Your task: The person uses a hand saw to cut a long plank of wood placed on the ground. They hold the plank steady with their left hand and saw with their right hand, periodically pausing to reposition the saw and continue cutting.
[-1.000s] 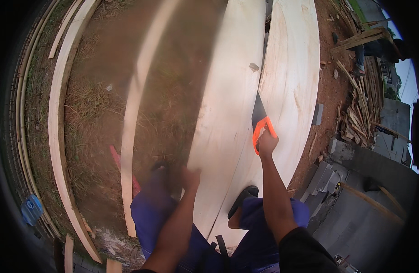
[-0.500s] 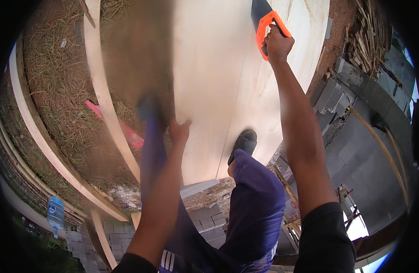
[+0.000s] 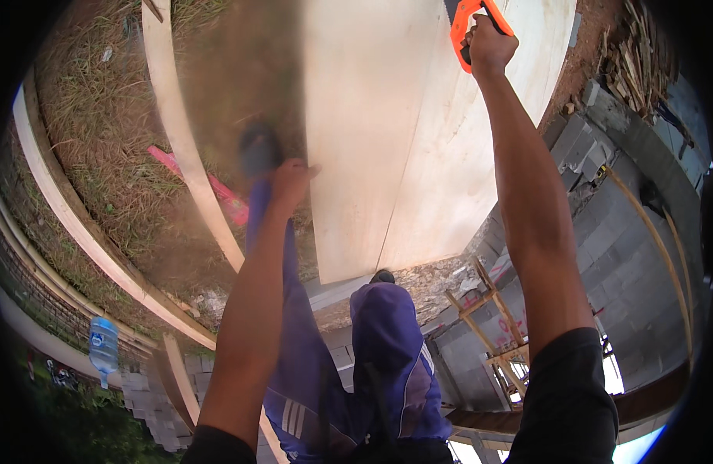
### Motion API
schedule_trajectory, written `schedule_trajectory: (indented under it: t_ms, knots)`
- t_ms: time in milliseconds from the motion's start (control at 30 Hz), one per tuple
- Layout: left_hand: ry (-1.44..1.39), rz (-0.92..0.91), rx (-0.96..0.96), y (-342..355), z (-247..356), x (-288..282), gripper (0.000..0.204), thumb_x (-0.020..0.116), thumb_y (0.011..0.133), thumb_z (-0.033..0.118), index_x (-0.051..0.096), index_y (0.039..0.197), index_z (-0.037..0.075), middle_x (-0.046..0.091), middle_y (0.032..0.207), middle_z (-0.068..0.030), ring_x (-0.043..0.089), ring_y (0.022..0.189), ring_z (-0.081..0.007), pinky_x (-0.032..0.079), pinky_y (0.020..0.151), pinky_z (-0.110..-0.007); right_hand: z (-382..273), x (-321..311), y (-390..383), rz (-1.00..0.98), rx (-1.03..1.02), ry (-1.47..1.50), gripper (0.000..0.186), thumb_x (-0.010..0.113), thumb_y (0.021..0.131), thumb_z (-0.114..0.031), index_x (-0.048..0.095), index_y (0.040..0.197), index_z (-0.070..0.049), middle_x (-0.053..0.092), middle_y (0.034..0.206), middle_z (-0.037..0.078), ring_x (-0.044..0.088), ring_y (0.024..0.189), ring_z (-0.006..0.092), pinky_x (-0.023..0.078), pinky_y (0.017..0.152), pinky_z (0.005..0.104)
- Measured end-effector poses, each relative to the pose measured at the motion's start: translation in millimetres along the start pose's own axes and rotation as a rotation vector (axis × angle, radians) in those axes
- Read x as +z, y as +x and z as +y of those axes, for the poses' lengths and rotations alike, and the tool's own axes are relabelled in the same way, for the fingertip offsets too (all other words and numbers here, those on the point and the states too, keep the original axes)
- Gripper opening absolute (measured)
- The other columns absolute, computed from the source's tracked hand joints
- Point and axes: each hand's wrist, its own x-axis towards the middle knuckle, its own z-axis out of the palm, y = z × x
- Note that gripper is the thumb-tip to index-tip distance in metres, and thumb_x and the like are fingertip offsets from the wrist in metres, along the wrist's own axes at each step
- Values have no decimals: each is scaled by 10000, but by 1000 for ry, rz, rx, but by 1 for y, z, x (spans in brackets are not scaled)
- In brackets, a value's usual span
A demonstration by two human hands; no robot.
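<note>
A pale plywood sheet [image 3: 364,155] reaches from the top of the view down to the middle, with a dark lengthwise line along it. Over its upper right part, my right hand [image 3: 492,48] is wrapped round the orange-and-black handle of a handsaw [image 3: 459,35]; most of the blade lies beyond the upper edge of the view. My left hand [image 3: 292,185] grips the sheet's left edge, its thumb showing on the top face and its other fingers largely hidden. My left shoe [image 3: 259,151] is beside that edge, blurred. At the sheet's near end is my right shoe [image 3: 383,276].
Long timber beams [image 3: 174,116] run along the left over dry grass [image 3: 85,147], with a pink strip [image 3: 231,205] by one beam. A blue water bottle [image 3: 103,348] is at lower left. Grey block walls [image 3: 604,224] stand right, below a wood pile [image 3: 642,58].
My right foot has come off the plywood to its near end. My right hand and the saw have shifted up and slightly right in view; my left hand has moved farther up the edge.
</note>
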Motion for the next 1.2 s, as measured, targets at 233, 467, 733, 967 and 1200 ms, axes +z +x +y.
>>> schedule_trajectory:
  t_ms: [233, 467, 733, 967, 1200]
  knots:
    - [-154, 70, 70, 5, 32, -6, 767, 833, 898, 335, 492, 1430, -99, 690, 1285, -205, 643, 1224, -270, 475, 1079, -383, 4, -7, 3, 7, 20, 41, 127, 644, 886, -96, 639, 870, 30, 594, 681, 54, 595, 552, 173, 492, 522, 353]
    - [172, 102, 36, 5, 22, 15, 794, 818, 867, 442, 508, 1436, -17, 665, 1369, -240, 642, 1268, -372, 485, 1075, -431, 2, -4, 0, -27, 19, 39, 122, 629, 877, -90, 601, 817, 12, 587, 666, 53, 569, 544, 156, 493, 528, 350]
    - [144, 58, 34, -9, 15, 26, 791, 799, 878, 469, 502, 1430, -14, 669, 1345, -261, 627, 1284, -383, 462, 1095, -436, 0, 1, -4, -47, -105, 33, 116, 586, 873, -87, 596, 774, -26, 544, 657, 14, 493, 557, 128, 441, 515, 335]
    - [79, 94, 49, -17, 28, 31, 687, 812, 917, 369, 534, 1362, -74, 669, 1270, -208, 648, 1178, -284, 501, 1012, -399, -15, -5, -17, -144, 18, 21, 133, 580, 872, -75, 595, 767, 5, 585, 618, 53, 562, 530, 142, 482, 562, 331]
    - [77, 157, -23, -6, 44, 28, 740, 813, 902, 428, 549, 1378, -74, 656, 1337, -239, 640, 1232, -322, 491, 1039, -406, -59, -20, -38, -154, 152, -8, 97, 587, 888, -77, 579, 817, -11, 555, 635, 30, 487, 513, 117, 395, 469, 314]
